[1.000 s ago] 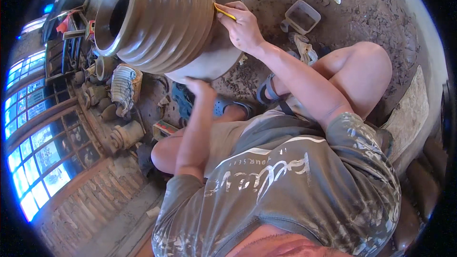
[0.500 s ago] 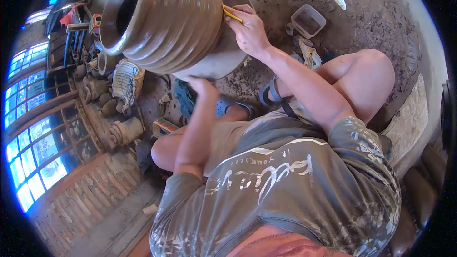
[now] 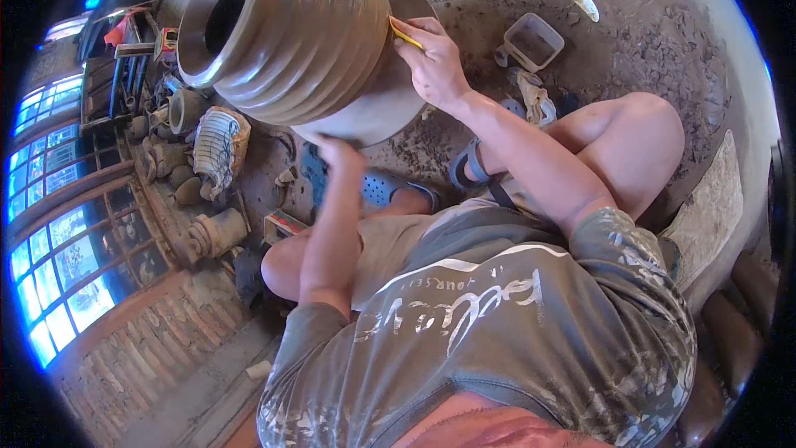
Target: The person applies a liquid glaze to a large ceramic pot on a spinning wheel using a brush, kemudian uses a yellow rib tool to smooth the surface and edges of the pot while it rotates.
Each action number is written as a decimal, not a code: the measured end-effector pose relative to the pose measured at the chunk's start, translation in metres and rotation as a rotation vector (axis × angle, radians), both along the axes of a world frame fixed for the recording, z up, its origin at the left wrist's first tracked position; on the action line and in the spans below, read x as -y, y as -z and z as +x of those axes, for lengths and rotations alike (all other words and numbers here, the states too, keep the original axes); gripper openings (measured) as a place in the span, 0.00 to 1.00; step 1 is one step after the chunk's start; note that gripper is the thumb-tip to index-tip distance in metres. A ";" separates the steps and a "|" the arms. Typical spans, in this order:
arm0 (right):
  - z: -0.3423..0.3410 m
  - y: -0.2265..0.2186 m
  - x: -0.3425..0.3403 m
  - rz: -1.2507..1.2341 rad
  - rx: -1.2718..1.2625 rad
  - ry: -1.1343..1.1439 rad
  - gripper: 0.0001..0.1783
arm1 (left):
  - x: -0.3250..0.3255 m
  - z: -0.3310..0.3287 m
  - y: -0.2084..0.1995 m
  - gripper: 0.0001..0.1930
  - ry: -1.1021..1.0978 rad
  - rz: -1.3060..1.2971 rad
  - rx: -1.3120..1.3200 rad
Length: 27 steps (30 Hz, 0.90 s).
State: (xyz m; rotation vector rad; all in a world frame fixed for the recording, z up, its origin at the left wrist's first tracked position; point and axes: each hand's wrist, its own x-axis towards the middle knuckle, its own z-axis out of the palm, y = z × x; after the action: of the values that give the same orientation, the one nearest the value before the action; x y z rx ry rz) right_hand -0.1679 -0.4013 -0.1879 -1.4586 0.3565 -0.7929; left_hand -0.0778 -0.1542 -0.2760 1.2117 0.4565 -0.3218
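A large wet brown clay pot (image 3: pixel 311 46) with ridged sides and a wide flared mouth stands on a round wheel (image 3: pixel 369 118). Between the closed fingers of my right hand (image 3: pixel 438 65) is a thin yellow tool (image 3: pixel 405 35), pressed to the pot's wall low down near its base. My left hand (image 3: pixel 342 154) is at the near edge of the wheel, below the pot. Its fingers are blurred and partly hidden there, so their grip does not show.
Beyond my right arm, a clear plastic tub (image 3: pixel 533 41) sits on the clay-smeared floor. A striped sack (image 3: pixel 220 149) and several clay pieces lie to the left by the windows (image 3: pixel 75 257). My sandalled feet (image 3: pixel 390 191) are close below the wheel.
My left hand has shifted slightly left and down along the wheel's edge. The right hand keeps the yellow tool at nearly the same spot on the pot.
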 end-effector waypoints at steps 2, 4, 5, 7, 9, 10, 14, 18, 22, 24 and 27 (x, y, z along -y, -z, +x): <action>0.001 0.005 0.000 -0.006 0.011 0.010 0.19 | 0.050 -0.083 0.005 0.40 0.081 0.108 -0.175; -0.001 0.006 -0.006 0.006 0.009 -0.001 0.19 | 0.069 -0.139 -0.007 0.40 0.531 0.072 -0.270; 0.000 0.001 -0.002 0.007 0.009 -0.011 0.19 | 0.074 -0.149 -0.011 0.41 0.846 -0.014 -0.253; -0.001 -0.004 0.006 -0.070 -0.021 0.029 0.18 | 0.074 -0.140 -0.022 0.42 0.449 0.045 -0.437; -0.003 -0.007 0.017 -0.226 -0.081 0.125 0.17 | 0.056 -0.108 -0.020 0.45 0.151 -0.033 -0.321; -0.002 -0.014 0.018 -0.205 -0.075 0.185 0.16 | 0.032 -0.072 -0.011 0.46 0.044 -0.132 -0.118; 0.007 -0.034 0.030 -0.329 -0.013 0.137 0.16 | -0.008 -0.020 -0.007 0.43 -0.020 -0.016 -0.089; 0.018 -0.010 0.033 -0.467 -0.001 0.144 0.16 | 0.039 -0.120 0.002 0.45 0.306 0.101 -0.200; 0.012 -0.019 0.032 -0.314 -0.018 0.143 0.16 | 0.056 -0.127 -0.036 0.47 0.201 0.079 -0.432; 0.012 -0.025 0.030 -0.295 -0.012 0.143 0.16 | 0.023 -0.051 -0.021 0.48 0.114 -0.020 -0.062; 0.007 -0.029 0.025 -0.253 -0.040 0.117 0.17 | 0.006 -0.002 -0.038 0.45 0.010 -0.025 -0.031</action>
State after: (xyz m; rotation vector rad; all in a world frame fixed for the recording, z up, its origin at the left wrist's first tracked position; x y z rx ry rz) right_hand -0.1608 -0.4263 -0.1589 -1.7038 0.3850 -0.9294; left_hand -0.0793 -0.1597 -0.2383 1.1863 0.4718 -0.3546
